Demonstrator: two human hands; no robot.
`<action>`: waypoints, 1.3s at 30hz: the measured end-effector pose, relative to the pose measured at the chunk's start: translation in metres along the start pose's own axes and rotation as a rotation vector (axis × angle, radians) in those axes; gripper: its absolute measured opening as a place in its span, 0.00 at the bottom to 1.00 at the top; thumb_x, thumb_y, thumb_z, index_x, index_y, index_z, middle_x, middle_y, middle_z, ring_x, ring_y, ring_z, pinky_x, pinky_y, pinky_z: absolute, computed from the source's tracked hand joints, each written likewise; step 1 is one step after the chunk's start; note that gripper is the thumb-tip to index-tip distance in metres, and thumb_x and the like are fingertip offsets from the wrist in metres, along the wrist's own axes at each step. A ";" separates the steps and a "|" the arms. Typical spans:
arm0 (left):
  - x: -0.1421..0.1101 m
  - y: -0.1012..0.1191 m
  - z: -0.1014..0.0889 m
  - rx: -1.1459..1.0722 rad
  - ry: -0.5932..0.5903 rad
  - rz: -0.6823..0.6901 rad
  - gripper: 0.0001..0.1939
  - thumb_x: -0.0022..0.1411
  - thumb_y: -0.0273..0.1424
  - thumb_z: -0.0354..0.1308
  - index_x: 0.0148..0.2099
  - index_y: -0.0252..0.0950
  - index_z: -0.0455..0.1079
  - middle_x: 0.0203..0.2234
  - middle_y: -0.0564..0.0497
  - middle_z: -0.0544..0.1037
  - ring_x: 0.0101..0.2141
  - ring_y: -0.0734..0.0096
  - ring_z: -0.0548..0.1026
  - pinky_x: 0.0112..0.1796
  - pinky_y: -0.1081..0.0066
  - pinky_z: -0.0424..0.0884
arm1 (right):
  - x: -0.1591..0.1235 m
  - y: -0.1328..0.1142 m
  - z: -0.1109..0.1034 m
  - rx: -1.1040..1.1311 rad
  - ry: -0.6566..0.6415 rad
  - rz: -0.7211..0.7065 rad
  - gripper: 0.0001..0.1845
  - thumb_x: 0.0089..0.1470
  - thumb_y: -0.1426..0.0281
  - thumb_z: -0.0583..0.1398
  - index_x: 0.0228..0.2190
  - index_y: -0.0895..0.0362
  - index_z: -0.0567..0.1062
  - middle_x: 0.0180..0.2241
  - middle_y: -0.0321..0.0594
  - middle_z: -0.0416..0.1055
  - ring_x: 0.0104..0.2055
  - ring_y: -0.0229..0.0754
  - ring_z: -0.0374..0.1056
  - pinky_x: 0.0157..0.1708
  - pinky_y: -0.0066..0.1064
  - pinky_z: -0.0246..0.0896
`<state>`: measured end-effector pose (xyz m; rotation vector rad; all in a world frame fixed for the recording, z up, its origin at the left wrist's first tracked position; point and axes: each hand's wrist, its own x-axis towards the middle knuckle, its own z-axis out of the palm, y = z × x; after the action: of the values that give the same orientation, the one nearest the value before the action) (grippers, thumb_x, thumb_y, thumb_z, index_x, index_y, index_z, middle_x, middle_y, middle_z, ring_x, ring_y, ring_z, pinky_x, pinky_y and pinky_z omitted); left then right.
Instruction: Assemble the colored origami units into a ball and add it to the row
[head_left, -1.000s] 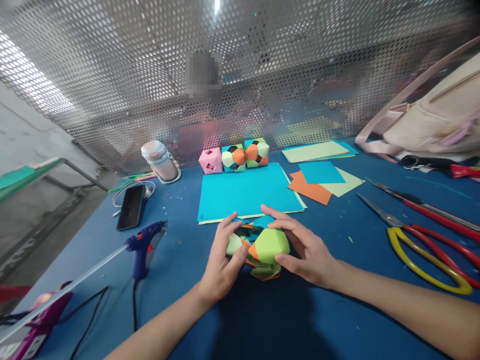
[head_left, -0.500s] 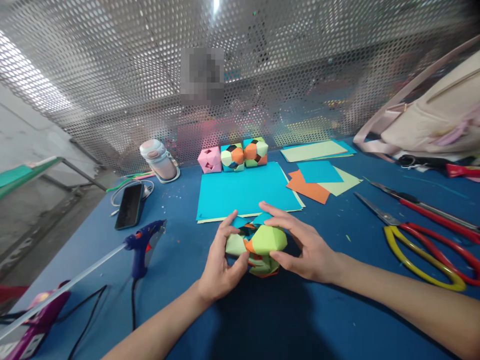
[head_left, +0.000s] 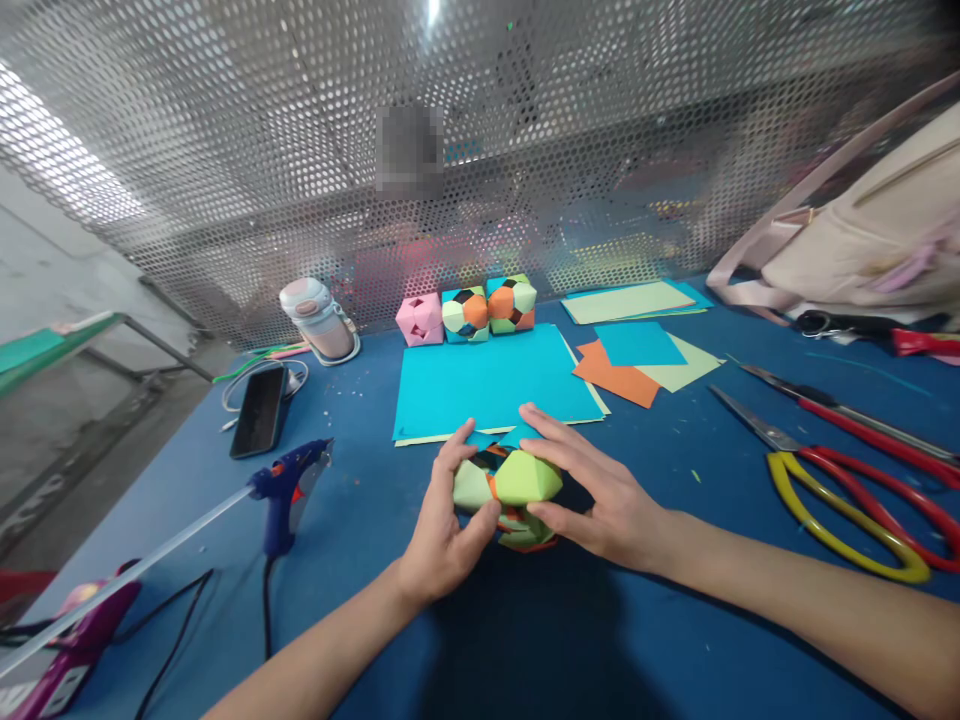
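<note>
Between my hands is a folded paper ball [head_left: 529, 478] in lime green, pale green, blue and orange, low over the blue table. My left hand [head_left: 450, 520] grips its left side, thumb at the front and fingers at the back. My right hand [head_left: 600, 490] presses its right side, thumb on the lower front and fingers over the top. Part of the ball is hidden behind my fingers. Just behind it lies a stack of blue paper sheets [head_left: 495, 380]. Finished-looking folded balls stand in a row past the stack: one pink [head_left: 420, 320] and two multicoloured [head_left: 466, 315].
A glue gun [head_left: 285, 490] with a long glue stick and a phone [head_left: 259, 412] lie to the left, near a bottle [head_left: 321, 320]. Loose paper squares [head_left: 619, 375], scissors [head_left: 825, 500] and a red-handled tool [head_left: 862, 415] lie right. A perforated metal panel [head_left: 600, 130] rises behind.
My right hand has moved slightly left, pressing the lime-green part closer to the pale green one. The left hand has barely moved.
</note>
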<state>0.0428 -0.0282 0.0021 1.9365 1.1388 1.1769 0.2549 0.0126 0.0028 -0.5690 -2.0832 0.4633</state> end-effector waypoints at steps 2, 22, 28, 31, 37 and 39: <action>0.000 -0.002 0.000 0.020 -0.003 0.007 0.26 0.66 0.34 0.52 0.63 0.43 0.50 0.65 0.42 0.53 0.65 0.55 0.53 0.61 0.50 0.51 | -0.002 0.001 0.002 -0.014 -0.005 0.001 0.31 0.58 0.66 0.60 0.60 0.51 0.58 0.65 0.49 0.53 0.67 0.51 0.48 0.62 0.50 0.54; -0.001 -0.003 -0.002 0.069 -0.003 -0.015 0.23 0.68 0.35 0.50 0.64 0.48 0.56 0.66 0.45 0.51 0.66 0.53 0.50 0.61 0.48 0.52 | -0.006 0.001 0.008 -0.013 -0.053 0.021 0.25 0.58 0.64 0.58 0.55 0.54 0.58 0.62 0.55 0.57 0.67 0.52 0.47 0.61 0.52 0.52; -0.001 -0.004 -0.004 0.051 -0.038 0.019 0.26 0.67 0.35 0.51 0.66 0.50 0.54 0.68 0.48 0.49 0.66 0.53 0.48 0.62 0.49 0.53 | -0.003 0.002 0.005 -0.042 -0.046 -0.081 0.29 0.57 0.65 0.59 0.58 0.54 0.58 0.63 0.53 0.58 0.67 0.53 0.49 0.61 0.53 0.53; -0.001 -0.004 -0.005 0.045 -0.048 0.041 0.26 0.67 0.36 0.51 0.66 0.50 0.53 0.68 0.48 0.47 0.67 0.53 0.48 0.62 0.49 0.52 | -0.004 0.002 0.005 -0.046 -0.050 -0.101 0.30 0.57 0.65 0.59 0.59 0.54 0.57 0.63 0.53 0.57 0.67 0.54 0.48 0.61 0.54 0.53; 0.000 -0.004 -0.004 0.056 -0.049 0.033 0.25 0.68 0.37 0.50 0.65 0.50 0.54 0.68 0.48 0.49 0.66 0.52 0.48 0.61 0.49 0.53 | -0.004 0.004 0.007 -0.066 -0.074 -0.098 0.33 0.59 0.66 0.58 0.62 0.54 0.54 0.65 0.51 0.52 0.68 0.54 0.44 0.62 0.54 0.51; 0.000 -0.005 -0.004 0.074 -0.044 0.028 0.25 0.67 0.37 0.51 0.65 0.49 0.55 0.67 0.47 0.50 0.66 0.52 0.50 0.61 0.49 0.54 | -0.003 0.004 0.007 -0.078 -0.098 -0.109 0.34 0.60 0.66 0.56 0.64 0.54 0.51 0.66 0.51 0.50 0.69 0.53 0.42 0.62 0.54 0.50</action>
<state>0.0376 -0.0262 -0.0001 2.0304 1.1505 1.1162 0.2517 0.0137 -0.0052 -0.4828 -2.2213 0.3544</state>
